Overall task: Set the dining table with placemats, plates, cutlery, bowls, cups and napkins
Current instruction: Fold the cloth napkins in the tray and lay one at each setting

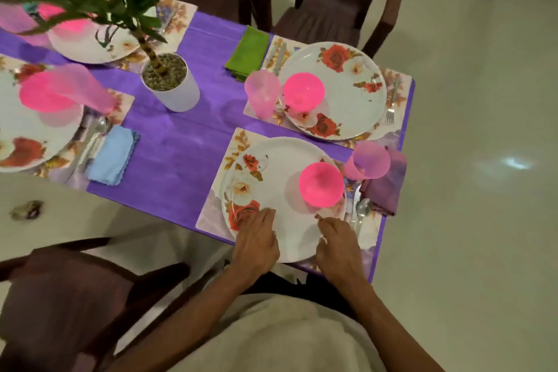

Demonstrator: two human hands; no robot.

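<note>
Broadly, the table (181, 157), spread with a purple cloth, carries four place settings, and two dark chairs show, one at the far side (326, 0) and one at the near left (69, 296). A potted plant (169, 81) stands at the table's middle, its leaves hiding part of the far-left setting. Four floral placemats each bear a white rose-printed plate; the nearest plate (277, 178) lies right under the hands. The left hand (256, 244) rests on that plate's near-left rim, fingers fairly straight over the rose print. The right hand (338, 248) sits at the near-right rim, fingers loosely curled; whether it pinches anything I cannot tell. The hands are apart. A pink bowl (321, 184) sits on the plate just beyond the right hand, and a pink cup (367, 164) stands beyond that. Four pink bowls and four cups show, some blurred. Three napkins are plain: purple (383, 190), green (249, 51), blue (111, 154). Cutlery (359, 211) lies beside the right hand.
</note>
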